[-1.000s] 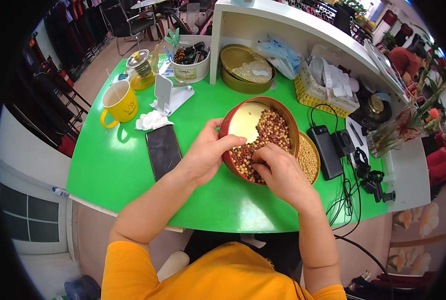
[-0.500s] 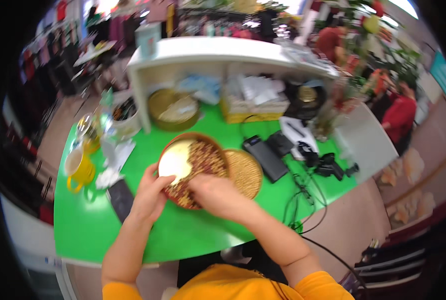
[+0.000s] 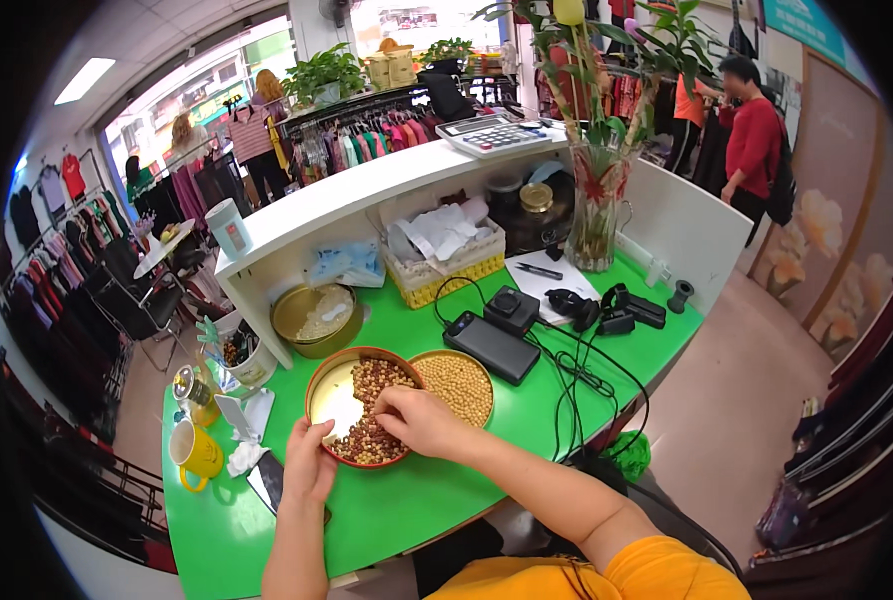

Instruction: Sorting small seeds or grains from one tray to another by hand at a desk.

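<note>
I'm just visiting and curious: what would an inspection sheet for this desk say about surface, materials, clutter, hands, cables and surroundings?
Surface: green desktop, glossy, crowded.
Job's things: red-rimmed tin of mixed beans, part of its floor bare; pale beans in a round tray on its right.
Clutter: yellow mug and white tissue left; glass vase far right.
Hands: left hand holds the tin's edge; right hand is at the mixed beans, its exact grip unclear.
Cables: black cables loosely looped, right side.
Surroundings: clothes racks; person in red, right background.
</note>
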Demonstrator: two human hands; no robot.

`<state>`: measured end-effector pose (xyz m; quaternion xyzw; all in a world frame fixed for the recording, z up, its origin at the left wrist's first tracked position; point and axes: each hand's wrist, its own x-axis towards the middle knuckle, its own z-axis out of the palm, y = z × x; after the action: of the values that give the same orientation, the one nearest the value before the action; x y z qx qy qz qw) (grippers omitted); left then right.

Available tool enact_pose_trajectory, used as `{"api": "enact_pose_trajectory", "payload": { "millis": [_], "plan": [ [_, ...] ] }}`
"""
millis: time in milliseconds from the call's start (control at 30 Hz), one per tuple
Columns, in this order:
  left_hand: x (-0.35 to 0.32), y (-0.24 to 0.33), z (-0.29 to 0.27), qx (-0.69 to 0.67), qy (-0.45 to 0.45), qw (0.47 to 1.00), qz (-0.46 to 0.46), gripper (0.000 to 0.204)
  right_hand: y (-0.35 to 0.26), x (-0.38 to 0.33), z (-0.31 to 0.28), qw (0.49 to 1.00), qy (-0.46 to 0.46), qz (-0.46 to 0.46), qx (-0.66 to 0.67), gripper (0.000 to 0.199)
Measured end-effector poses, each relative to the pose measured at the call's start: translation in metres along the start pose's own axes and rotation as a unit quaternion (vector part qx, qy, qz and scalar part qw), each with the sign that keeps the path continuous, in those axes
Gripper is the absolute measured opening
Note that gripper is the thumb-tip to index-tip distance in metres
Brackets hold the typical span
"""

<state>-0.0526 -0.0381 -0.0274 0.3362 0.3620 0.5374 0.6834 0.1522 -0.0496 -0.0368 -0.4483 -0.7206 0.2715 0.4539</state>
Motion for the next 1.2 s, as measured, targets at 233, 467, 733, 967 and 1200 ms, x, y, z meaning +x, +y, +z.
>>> {"api": "enact_pose_trajectory", "payload": {
  "millis": [233, 467, 733, 967, 1200],
  "plan": [
    [0.000, -0.003, 0.002, 0.001, -0.011, 1.000, -0.006, 0.034, 0.007, -0.002, -0.004, 0.994, 0.047, 0.039, 0.086, 0.013],
    [-0.001, -0.005, -0.008, -0.002, -0.012, 1.000, -0.011, 0.033, 0.016, -0.011, -0.040, 0.845, 0.107, 0.196, 0.485, 0.009],
    [0.008, -0.006, -0.008, 0.012, -0.006, 1.000, -0.018, 0.035, 0.057, -0.021, -0.071, 0.727, 0.228, 0.147, 0.630, 0.021],
    [0.010, -0.007, -0.009, -0.001, 0.000, 1.000, -0.022, 0.042, 0.042, -0.018, -0.074, 0.762, 0.187, 0.231, 0.575, 0.060],
    [0.005, -0.005, -0.005, -0.012, 0.010, 1.000, -0.016, 0.047, 0.018, -0.014, -0.061, 0.926, 0.208, 0.176, 0.261, 0.053]
  ]
}}
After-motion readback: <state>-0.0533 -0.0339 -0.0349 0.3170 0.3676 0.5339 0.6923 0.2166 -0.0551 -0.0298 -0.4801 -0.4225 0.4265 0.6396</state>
